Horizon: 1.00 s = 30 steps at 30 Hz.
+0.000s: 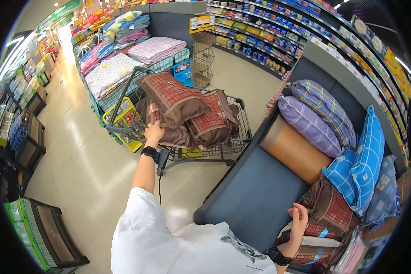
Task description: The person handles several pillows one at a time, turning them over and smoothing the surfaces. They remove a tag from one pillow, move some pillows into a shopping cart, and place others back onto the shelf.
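**Two hands, two pillows**

Head view: the left hand (154,132) presses on a brown checked pillow (177,136) piled in the shopping cart (235,147). Its fingers are hidden, so the grip is unclear. Right of the cart, the right hand (299,223), fingers loosely open, touches a shelf pillow (331,208).

Cushions (182,102) checked cloth (probably quilted), cart (223,148) bare metal wire, floor (86,155) glossy.

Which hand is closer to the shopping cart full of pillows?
Left. The left hand touches a brown pillow inside the shopping cart, ahead of the person. The right hand is far from it, by the stacked brown pillows on the shelf.
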{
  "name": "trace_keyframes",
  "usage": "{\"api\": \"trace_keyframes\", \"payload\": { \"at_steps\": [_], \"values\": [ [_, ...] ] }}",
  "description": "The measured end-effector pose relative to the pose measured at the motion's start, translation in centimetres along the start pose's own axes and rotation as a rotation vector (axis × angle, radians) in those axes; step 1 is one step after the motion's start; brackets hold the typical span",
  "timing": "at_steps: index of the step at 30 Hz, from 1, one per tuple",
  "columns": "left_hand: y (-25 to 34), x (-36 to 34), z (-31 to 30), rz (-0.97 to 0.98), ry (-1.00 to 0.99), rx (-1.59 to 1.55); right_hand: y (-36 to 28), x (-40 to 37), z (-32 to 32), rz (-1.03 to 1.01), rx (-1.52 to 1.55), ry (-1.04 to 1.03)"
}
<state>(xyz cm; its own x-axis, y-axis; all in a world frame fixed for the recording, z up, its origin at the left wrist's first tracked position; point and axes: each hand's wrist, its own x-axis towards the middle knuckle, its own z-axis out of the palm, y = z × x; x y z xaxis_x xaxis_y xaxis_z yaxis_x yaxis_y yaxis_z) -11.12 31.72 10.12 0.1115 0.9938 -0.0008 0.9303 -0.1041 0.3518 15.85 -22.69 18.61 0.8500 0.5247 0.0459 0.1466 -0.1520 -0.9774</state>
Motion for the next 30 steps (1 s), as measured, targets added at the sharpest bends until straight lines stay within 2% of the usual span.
{"api": "trace_keyframes", "payload": {
  "at_steps": [5,8,9,11,12,16,17,19,22,28,30],
  "values": [
    [1.7,-1.5,-0.1,0.018,0.021,0.12,2.3,-1.8,-1.8,0.067,0.009,0.075],
    [4.8,-3.1,-0.1,0.303,0.077,-0.004,3.2,-2.8,-2.6,0.107,0.082,0.111],
    [5.1,-3.3,1.7,0.422,0.207,-0.111,3.6,-3.0,-3.1,0.084,0.018,0.116],
    [9.5,-8.0,-0.9,0.578,0.085,-0.284,4.0,-3.6,-4.2,0.049,-0.071,0.133],
    [11.3,-9.9,-1.1,0.681,0.071,-0.333,4.0,-4.0,-4.9,0.03,-0.094,0.143],
    [17.9,-18.6,-0.9,0.975,-0.19,-0.537,3.0,-6.7,-7.6,0.072,-0.24,0.277],
    [18.9,-20.2,0.6,1.002,-0.331,-0.672,3.2,-7.7,-8.3,0.1,-0.257,0.31],
    [21.0,-24.6,1.4,1.119,-0.537,-0.673,3.9,-9.5,-9.9,0.136,-0.274,0.373],
    [23.3,-30.5,1.1,1.079,-0.9,-0.618,5.3,-12.9,-12.6,0.132,-0.516,0.449],
    [24.6,-35.5,3.7,1.184,-1.187,-0.561,6.1,-18.1,-15.9,0.243,-0.695,0.631],
    [24.6,-36.2,4.2,1.193,-1.222,-0.554,6.3,-18.6,-16.1,0.259,-0.733,0.613]
  ]
}}
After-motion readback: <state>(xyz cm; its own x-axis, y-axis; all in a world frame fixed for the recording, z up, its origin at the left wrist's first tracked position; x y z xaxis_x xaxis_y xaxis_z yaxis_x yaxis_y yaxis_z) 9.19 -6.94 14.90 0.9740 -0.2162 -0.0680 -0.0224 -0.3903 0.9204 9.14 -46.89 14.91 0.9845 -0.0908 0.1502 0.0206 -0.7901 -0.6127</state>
